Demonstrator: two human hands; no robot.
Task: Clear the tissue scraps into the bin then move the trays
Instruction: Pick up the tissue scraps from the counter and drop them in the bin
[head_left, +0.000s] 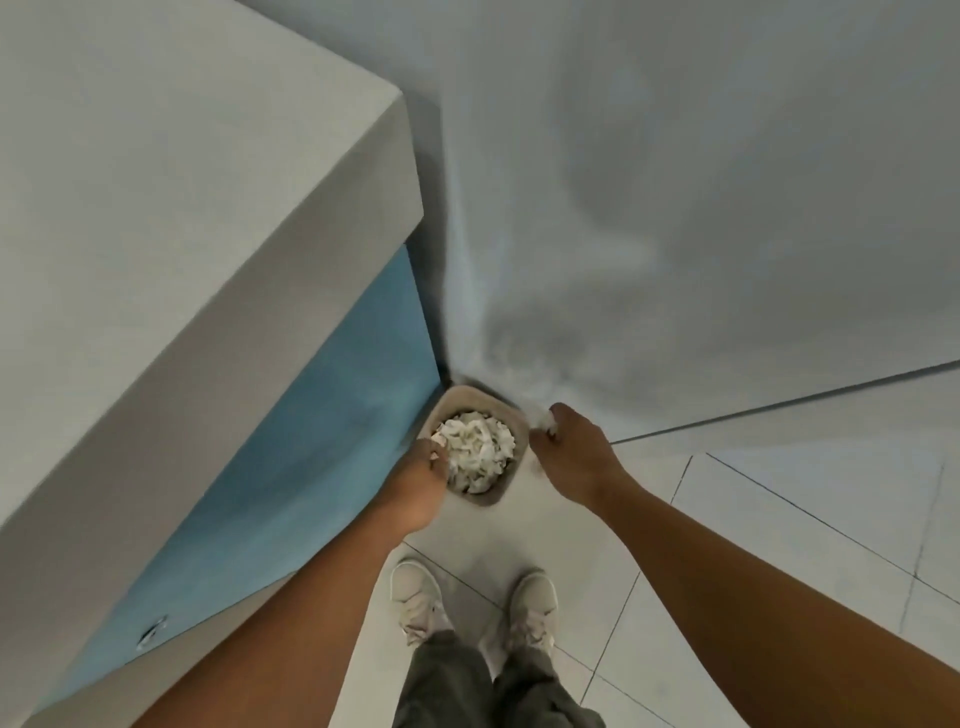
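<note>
A small beige bin (506, 410) stands on the floor in the corner between a counter and the wall. White tissue scraps (478, 449) fill it. My left hand (421, 480) is over the bin's left rim, its fingers curled round a bit of white tissue. My right hand (566, 452) hovers just right of the bin and holds a white tissue scrap (543, 418) in its curled fingers. No trays are in view.
A grey counter (182, 234) with a blue front panel (311, 457) rises on the left. A grey wall (675, 208) is behind the bin. My two shoes (472, 603) stand on the pale tiled floor (779, 519) below the bin.
</note>
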